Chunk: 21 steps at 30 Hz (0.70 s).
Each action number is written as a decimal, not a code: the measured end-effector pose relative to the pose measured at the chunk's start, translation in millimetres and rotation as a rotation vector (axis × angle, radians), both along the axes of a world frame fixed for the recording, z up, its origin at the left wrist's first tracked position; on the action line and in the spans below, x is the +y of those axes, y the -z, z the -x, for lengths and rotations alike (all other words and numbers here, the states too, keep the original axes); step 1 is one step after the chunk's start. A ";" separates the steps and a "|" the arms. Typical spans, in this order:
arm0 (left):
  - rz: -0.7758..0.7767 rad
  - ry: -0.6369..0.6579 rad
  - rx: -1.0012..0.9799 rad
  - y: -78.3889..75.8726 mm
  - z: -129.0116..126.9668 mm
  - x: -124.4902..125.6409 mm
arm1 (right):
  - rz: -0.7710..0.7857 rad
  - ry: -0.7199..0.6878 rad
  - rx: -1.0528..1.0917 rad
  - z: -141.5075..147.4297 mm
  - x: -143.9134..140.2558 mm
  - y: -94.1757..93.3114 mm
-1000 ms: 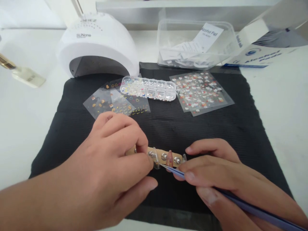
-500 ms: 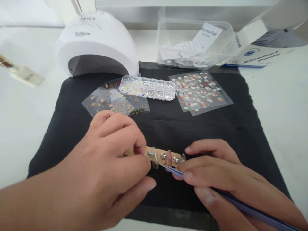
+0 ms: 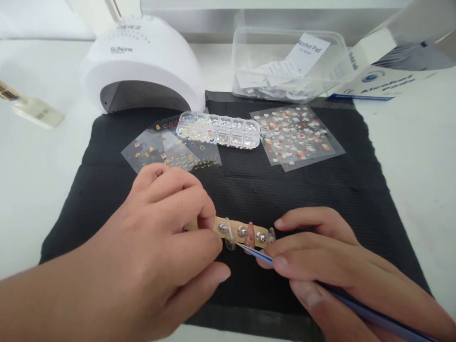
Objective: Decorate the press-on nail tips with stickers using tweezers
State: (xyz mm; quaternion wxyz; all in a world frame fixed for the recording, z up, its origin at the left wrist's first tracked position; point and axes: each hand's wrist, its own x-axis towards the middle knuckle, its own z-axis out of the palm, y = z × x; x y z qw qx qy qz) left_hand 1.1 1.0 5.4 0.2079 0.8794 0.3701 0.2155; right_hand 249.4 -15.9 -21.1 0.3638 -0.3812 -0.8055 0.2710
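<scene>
Fingers (image 3: 194, 247) partly covering strip (image 3: 236, 226), lamp (image 3: 142, 64), case (image 3: 218, 128) beyond

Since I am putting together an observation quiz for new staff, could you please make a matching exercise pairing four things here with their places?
Things:
1. Blue pointed tool
2. White dome-shaped device
3. Alcohol Pad packet
4. Gold-capped bottle

Places:
A. At the back left, marked SUNone
B. On the white table, left of the black mat
C. In the right hand
D. In the clear tub

Pairs: 1-C, 2-A, 3-D, 4-B
</scene>
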 end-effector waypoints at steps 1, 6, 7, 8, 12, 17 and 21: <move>0.002 0.003 0.006 0.1 -0.1 0.0 | 0.004 -0.005 0.004 0.3 0.3 -0.4; -0.003 -0.016 -0.012 0.5 -1.0 -1.4 | 0.015 -0.028 0.036 -1.2 -0.2 -3.4; -0.005 -0.022 -0.022 0.5 -1.1 -1.8 | 0.017 -0.030 0.033 -1.8 -0.4 -3.7; -0.006 -0.023 -0.026 0.5 -1.0 -2.1 | 0.011 -0.036 0.037 -2.4 -0.5 -3.9; -0.017 -0.004 -0.028 0.3 -0.3 -2.2 | 0.006 -0.046 0.028 -2.4 -0.4 -4.0; -0.030 -0.005 -0.042 -0.2 -1.3 -1.0 | -0.015 0.016 0.029 -0.1 -2.4 -4.4; -0.044 -0.016 -0.028 -1.1 -1.5 -1.5 | -0.019 0.005 0.023 -0.5 -2.8 -4.4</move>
